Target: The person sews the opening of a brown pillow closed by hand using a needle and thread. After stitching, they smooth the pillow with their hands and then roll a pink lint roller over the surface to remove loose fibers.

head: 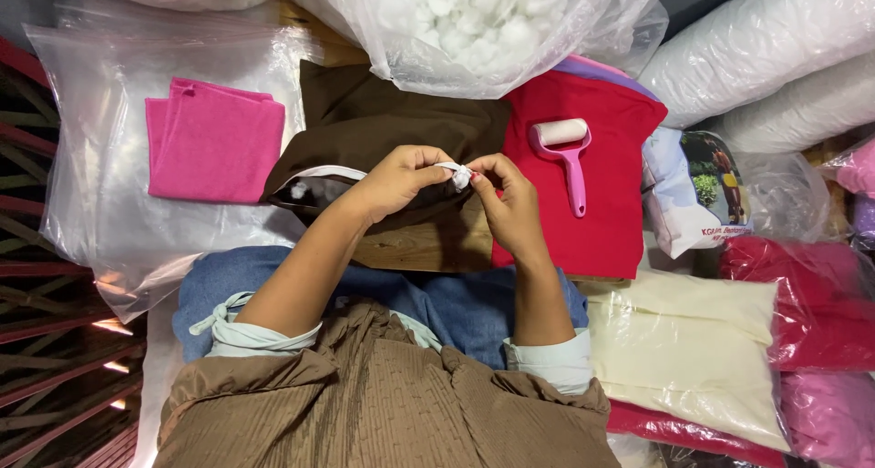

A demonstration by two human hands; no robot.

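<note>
**A tuft of stuffing between my fingertips**

I pinch a small white tuft of stuffing (461,175) between both hands, above the near edge of the wooden tabletop (419,247). My left hand (394,182) has its grip closed on the tuft's left end; my right hand (512,204) has its grip closed on the right end, thumb and forefinger meeting there.

Just beneath lies a brown cushion cover (383,131), its white-edged opening showing a little stuffing inside. To the right of it a red cloth (611,222) lies with a pink lint roller (567,154) resting on it. At the far edge sits a clear bag of white stuffing (474,26). Toward the left edge a folded pink cloth (214,140) lies on a clear plastic bag (100,213). By my right side is a bagged cream cushion (693,349).
</note>
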